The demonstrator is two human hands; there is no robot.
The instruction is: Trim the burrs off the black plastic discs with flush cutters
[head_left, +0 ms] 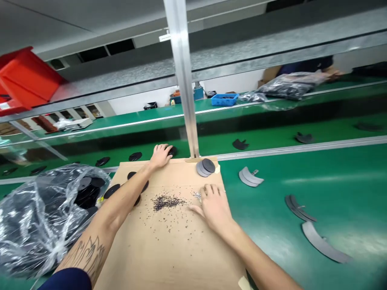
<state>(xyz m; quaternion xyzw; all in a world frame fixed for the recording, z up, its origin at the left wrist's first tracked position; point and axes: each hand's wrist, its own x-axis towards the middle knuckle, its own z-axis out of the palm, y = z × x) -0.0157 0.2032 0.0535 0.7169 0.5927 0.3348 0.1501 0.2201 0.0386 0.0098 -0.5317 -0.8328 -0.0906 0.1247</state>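
Note:
At the far edge of the cardboard sheet point(178, 257), my left hand point(161, 157) has its fingers and thumb closed on a round black disc point(173, 151). My right hand point(214, 205) rests on the cardboard's right side, fingers spread and thumb out. Beside its fingertips lie small silvery metal pieces point(197, 195), partly hidden by the hand. A stack of grey and black discs point(205, 167) stands just beyond it. Between my hands is a scattered pile of tiny dark pieces point(167, 202). More black discs point(112, 191) lie by my left forearm, which covers some of them.
A clear plastic bag point(33, 217) holding black parts sits at left. Curved grey parts point(250, 177) lie on the green surface point(302, 173) at right. Black discs point(135, 156) dot the strip beyond. A metal post point(181, 72) rises ahead; a red bin point(27, 80) is upper left.

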